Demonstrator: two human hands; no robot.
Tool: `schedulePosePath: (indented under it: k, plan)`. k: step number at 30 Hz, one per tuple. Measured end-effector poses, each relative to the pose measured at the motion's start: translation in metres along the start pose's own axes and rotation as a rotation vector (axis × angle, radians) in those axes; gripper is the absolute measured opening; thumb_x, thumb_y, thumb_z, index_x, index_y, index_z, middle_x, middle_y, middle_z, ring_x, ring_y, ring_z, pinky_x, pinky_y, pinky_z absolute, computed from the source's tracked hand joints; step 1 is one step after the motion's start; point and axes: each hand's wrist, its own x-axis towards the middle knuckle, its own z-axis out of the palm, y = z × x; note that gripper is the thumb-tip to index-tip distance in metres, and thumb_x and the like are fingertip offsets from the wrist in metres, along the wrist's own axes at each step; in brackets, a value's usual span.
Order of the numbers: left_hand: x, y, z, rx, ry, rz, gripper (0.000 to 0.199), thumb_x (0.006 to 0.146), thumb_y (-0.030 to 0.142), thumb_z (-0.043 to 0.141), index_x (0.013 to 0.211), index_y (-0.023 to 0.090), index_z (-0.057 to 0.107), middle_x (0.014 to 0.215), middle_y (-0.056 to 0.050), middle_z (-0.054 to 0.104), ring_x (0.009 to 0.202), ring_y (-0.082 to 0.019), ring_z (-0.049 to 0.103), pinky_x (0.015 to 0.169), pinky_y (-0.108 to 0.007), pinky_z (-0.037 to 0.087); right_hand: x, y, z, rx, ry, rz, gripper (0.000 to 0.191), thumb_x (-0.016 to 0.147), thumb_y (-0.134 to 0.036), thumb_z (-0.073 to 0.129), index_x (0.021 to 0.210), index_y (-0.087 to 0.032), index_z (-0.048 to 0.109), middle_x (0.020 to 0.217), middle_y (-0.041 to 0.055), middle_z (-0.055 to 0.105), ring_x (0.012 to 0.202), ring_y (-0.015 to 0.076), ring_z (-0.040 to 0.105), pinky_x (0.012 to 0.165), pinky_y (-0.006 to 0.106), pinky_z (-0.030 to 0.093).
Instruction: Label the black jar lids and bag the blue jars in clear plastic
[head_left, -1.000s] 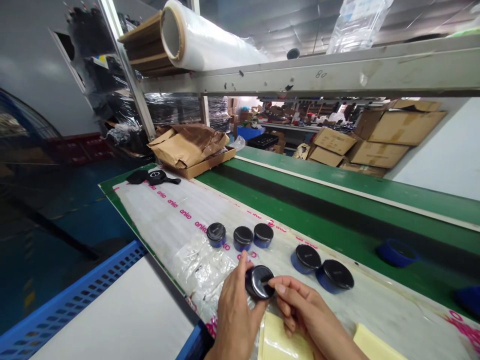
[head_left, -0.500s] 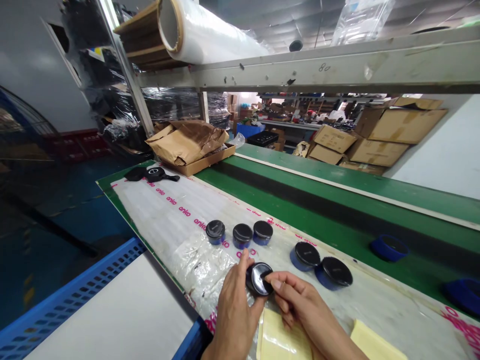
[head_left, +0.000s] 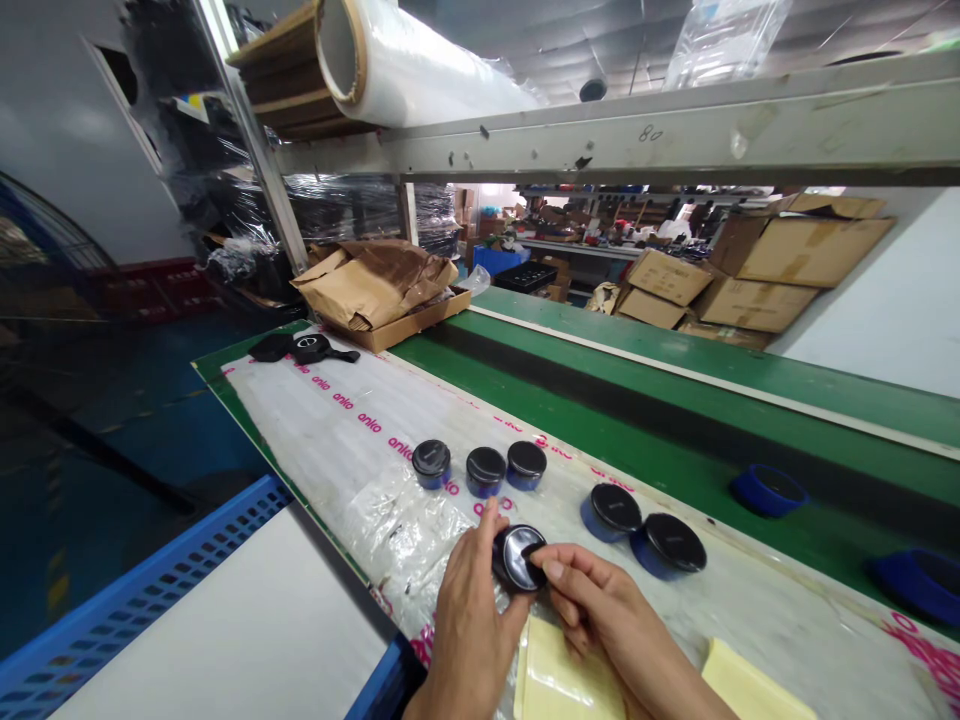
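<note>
A green belt (head_left: 825,410) with a dark lengthwise stripe runs along the far edge of the tabletop (head_left: 315,430), which is covered in clear and white film printed "anko" in pink. Against the near edge, left of the hands, stands a blue crate (head_left: 150,585) with a white panel (head_left: 225,620) in it. A cardboard tray (head_left: 412,325) heaped with brown paper (head_left: 367,290) sits at the far edge, towards the left end.

By the near edge, the left hand (head_left: 472,600) is clamped around a dark round container (head_left: 521,558), tilted. The right hand (head_left: 600,600) has thumb and forefinger together at its shiny top; whether they pinch anything I cannot tell. Yellow sheets (head_left: 562,680) lie under and beside that hand. Black paddle-shaped pieces (head_left: 310,348) lie at the left end. Nearer the far edge stand five black-topped blue containers (head_left: 611,512), three left, two right.
</note>
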Motion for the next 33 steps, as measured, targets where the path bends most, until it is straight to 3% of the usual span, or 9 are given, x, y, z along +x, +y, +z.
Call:
schedulePosePath:
  k: [12, 20, 23, 26, 28, 33]
  plan:
    - [0.001, 0.000, 0.000, -0.001, -0.014, -0.002, 0.088, 0.087, 0.012, 0.064, 0.155, 0.038, 0.014, 0.135, -0.004, 0.058, 0.126, -0.022, 0.055, 0.105, -0.041, 0.047, 0.002, 0.004, -0.001, -0.088, 0.052, -0.009, 0.060, 0.068, -0.068, 0.079, 0.094, -0.015, 0.069, 0.050, -0.0075, 0.046, 0.040, 0.0065, 0.035, 0.041, 0.019, 0.029]
    - [0.001, 0.000, -0.001, -0.003, -0.012, -0.020, 0.090, 0.085, 0.011, 0.066, 0.154, 0.040, 0.016, 0.135, -0.002, 0.058, 0.124, -0.021, 0.056, 0.104, -0.038, 0.048, -0.002, 0.005, -0.005, -0.359, 0.064, -0.102, 0.053, 0.087, -0.063, 0.063, 0.108, -0.015, 0.072, 0.055, -0.0046, 0.049, 0.046, 0.0105, 0.044, 0.045, 0.021, 0.032]
    - [0.001, -0.001, -0.001, 0.003, -0.005, 0.000, 0.091, 0.084, 0.011, 0.067, 0.154, 0.038, 0.017, 0.133, -0.003, 0.059, 0.123, -0.021, 0.057, 0.104, -0.038, 0.048, -0.005, 0.004, -0.005, -0.529, 0.091, -0.224, 0.045, 0.094, -0.056, 0.056, 0.111, -0.017, 0.073, 0.061, -0.0007, 0.059, 0.059, 0.0172, 0.058, 0.053, 0.024, 0.043]
    - [0.001, -0.004, 0.000, 0.003, 0.002, 0.021, 0.090, 0.083, 0.012, 0.068, 0.154, 0.037, 0.019, 0.130, -0.003, 0.061, 0.120, -0.021, 0.059, 0.103, -0.038, 0.049, -0.008, 0.004, -0.004, -0.708, 0.126, -0.385, 0.037, 0.099, -0.049, 0.051, 0.111, -0.021, 0.074, 0.086, 0.0050, 0.073, 0.086, 0.0244, 0.069, 0.075, 0.030, 0.053]
    - [0.001, -0.005, 0.001, -0.008, 0.005, 0.024, 0.089, 0.083, 0.011, 0.067, 0.154, 0.037, 0.020, 0.129, -0.002, 0.061, 0.120, -0.021, 0.059, 0.103, -0.038, 0.050, -0.008, 0.007, -0.005, -0.843, 0.157, -0.506, 0.035, 0.101, -0.044, 0.048, 0.112, -0.023, 0.073, 0.100, 0.0060, 0.075, 0.093, 0.0252, 0.070, 0.081, 0.032, 0.054]
    - [0.002, -0.007, 0.002, -0.036, 0.026, 0.033, 0.085, 0.083, 0.012, 0.067, 0.153, 0.033, 0.025, 0.128, -0.004, 0.063, 0.118, -0.022, 0.061, 0.102, -0.038, 0.050, -0.008, 0.012, -0.009, -1.180, 0.245, -0.807, 0.031, 0.104, -0.031, 0.041, 0.117, -0.021, 0.067, 0.088, 0.0052, 0.073, 0.076, 0.0224, 0.071, 0.066, 0.031, 0.055]
